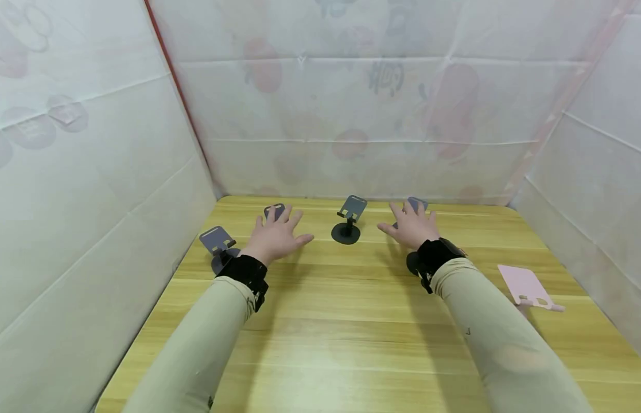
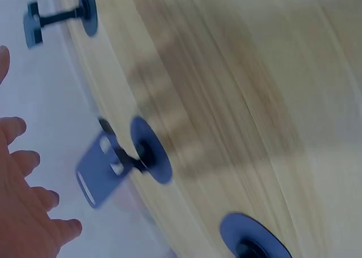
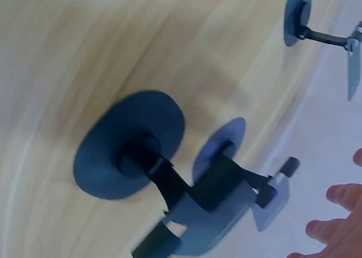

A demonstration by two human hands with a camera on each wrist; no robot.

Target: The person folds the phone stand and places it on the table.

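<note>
Phone stands in dark grey sit on a wooden desk (image 1: 320, 321) walled in by white sheeting. One stand (image 1: 348, 219), with a round base and tilted plate, is upright at the centre back, midway between the two hands and touching neither. The left hand (image 1: 276, 236) hovers palm down with fingers spread and relaxed, gripping nothing; its fingertips reach toward a second stand (image 1: 274, 211) just behind them, whether touching it cannot be told. A third stand (image 1: 217, 245) stands just left of that wrist. The right hand (image 1: 412, 226) is likewise spread and empty, its fingers near a fourth stand (image 1: 416, 203) at the back. A round black base (image 1: 412, 263) shows beside the right wrist, partly hidden by the black wrist strap. A pink stand (image 1: 527, 287) lies flat near the desk's right edge, well apart from both hands. Both wrist views are blurred, showing bases, stems and plates against the wood.
</note>
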